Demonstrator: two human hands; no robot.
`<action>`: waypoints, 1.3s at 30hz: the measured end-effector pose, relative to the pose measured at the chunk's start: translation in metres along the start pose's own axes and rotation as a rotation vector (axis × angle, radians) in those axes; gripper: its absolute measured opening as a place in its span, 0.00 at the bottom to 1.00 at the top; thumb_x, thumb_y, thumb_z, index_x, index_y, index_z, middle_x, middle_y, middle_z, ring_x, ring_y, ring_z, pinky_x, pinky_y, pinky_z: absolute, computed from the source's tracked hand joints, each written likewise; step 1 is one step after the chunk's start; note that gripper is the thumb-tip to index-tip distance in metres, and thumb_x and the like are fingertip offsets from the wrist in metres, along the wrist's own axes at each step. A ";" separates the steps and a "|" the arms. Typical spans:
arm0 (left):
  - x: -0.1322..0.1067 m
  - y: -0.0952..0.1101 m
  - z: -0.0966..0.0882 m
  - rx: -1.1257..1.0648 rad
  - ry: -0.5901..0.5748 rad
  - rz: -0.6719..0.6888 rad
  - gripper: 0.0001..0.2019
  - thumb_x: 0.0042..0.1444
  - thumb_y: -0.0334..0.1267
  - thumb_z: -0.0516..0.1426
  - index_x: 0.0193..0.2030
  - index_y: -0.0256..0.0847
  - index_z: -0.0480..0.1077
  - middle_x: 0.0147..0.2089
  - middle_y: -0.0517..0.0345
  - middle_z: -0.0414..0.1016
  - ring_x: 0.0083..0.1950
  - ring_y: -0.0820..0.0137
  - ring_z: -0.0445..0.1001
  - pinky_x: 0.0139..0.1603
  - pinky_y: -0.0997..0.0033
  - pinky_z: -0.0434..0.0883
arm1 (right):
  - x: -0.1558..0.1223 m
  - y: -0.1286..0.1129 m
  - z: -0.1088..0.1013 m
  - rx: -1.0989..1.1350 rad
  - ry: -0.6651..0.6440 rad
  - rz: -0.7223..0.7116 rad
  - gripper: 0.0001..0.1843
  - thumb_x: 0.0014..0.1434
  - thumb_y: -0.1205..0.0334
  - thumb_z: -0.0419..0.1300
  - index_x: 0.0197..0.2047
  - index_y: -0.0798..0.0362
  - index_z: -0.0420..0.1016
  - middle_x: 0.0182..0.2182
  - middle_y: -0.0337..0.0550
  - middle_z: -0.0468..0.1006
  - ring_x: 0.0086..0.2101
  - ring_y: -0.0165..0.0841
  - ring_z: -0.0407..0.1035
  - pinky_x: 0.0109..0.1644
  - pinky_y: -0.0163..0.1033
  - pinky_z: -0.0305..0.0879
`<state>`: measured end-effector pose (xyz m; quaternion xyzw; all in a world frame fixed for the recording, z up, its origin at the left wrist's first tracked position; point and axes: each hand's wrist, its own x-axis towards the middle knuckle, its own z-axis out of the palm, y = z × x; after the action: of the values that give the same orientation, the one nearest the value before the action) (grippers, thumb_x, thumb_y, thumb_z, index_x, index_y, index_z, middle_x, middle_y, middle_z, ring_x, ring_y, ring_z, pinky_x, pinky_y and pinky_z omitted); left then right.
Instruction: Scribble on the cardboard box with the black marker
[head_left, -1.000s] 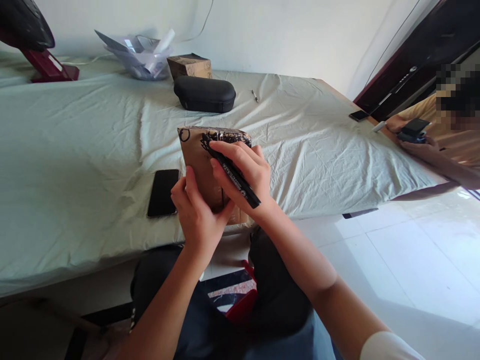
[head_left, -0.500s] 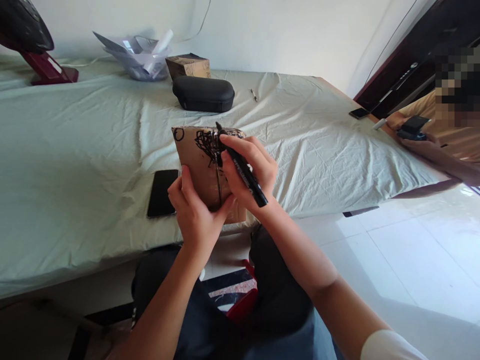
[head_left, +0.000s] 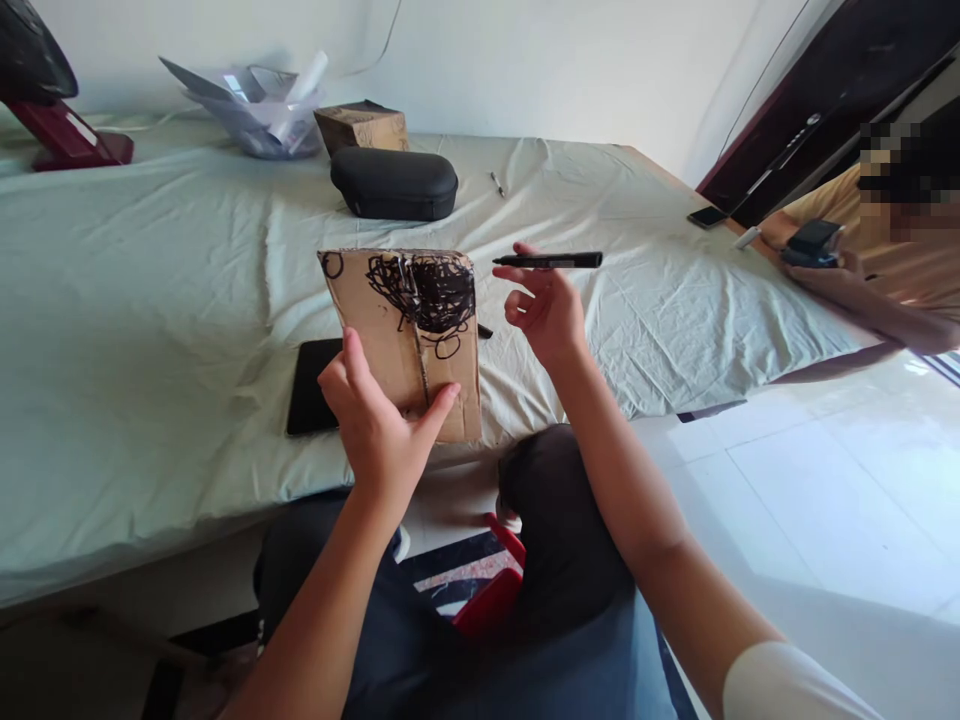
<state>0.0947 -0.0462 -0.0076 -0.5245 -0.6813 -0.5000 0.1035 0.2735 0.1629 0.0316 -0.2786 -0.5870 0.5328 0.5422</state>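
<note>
My left hand (head_left: 382, 420) grips a cardboard box (head_left: 386, 355) by its lower part, thumb across the face turned to me. Black scribbles cover the upper right of that face, with small loops below them and one in the upper left corner. A dark line runs down its middle. To the right of the box, apart from it, my right hand (head_left: 551, 310) holds a black marker (head_left: 555, 261) level between the fingers, its tip pointing left. Behind the box's right edge a short piece of a black object (head_left: 485, 331) shows; the rest is hidden.
On the cloth-covered table (head_left: 187, 300) lie a dark tablet-like slab (head_left: 309, 390), a black case (head_left: 394, 185), a small carton (head_left: 365, 127), a pen (head_left: 497, 184) and a phone (head_left: 706, 217). A clear basket (head_left: 289, 140) stands behind. At right, another person's hands hold a dark device (head_left: 811, 244).
My right hand has moved right, off the box, and the marker has turned from slanting to level. More of the scribbled face shows. The view has shifted slightly.
</note>
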 end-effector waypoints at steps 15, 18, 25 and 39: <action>0.002 -0.001 -0.005 -0.053 -0.041 -0.020 0.65 0.57 0.64 0.73 0.89 0.34 0.48 0.74 0.25 0.64 0.75 0.32 0.64 0.83 0.26 0.58 | -0.029 -0.008 -0.036 -1.149 -0.505 0.592 0.10 0.70 0.71 0.60 0.54 0.55 0.73 0.45 0.51 0.87 0.25 0.32 0.76 0.30 0.39 0.71; 0.003 -0.003 -0.005 -0.066 -0.040 -0.007 0.66 0.56 0.63 0.74 0.89 0.32 0.47 0.74 0.23 0.62 0.76 0.30 0.63 0.83 0.26 0.59 | -0.026 0.000 -0.032 -1.256 -0.502 0.580 0.13 0.72 0.66 0.61 0.57 0.58 0.81 0.48 0.55 0.88 0.27 0.35 0.77 0.35 0.42 0.73; 0.003 -0.005 -0.006 -0.039 -0.052 -0.010 0.67 0.55 0.64 0.74 0.90 0.37 0.46 0.74 0.27 0.62 0.76 0.31 0.63 0.83 0.24 0.59 | -0.022 0.012 -0.018 -1.420 -0.476 0.514 0.16 0.68 0.64 0.69 0.58 0.53 0.87 0.57 0.56 0.88 0.57 0.48 0.81 0.49 0.42 0.72; 0.003 0.000 -0.009 -0.012 -0.079 -0.008 0.65 0.58 0.63 0.73 0.89 0.36 0.44 0.75 0.25 0.62 0.77 0.31 0.63 0.83 0.24 0.59 | -0.016 0.012 0.000 -1.454 -0.449 0.486 0.18 0.72 0.62 0.65 0.62 0.51 0.85 0.63 0.54 0.87 0.59 0.49 0.80 0.52 0.44 0.74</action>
<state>0.0895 -0.0514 -0.0013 -0.5417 -0.6841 -0.4833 0.0713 0.2741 0.1519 0.0155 -0.5686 -0.8054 0.1633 -0.0376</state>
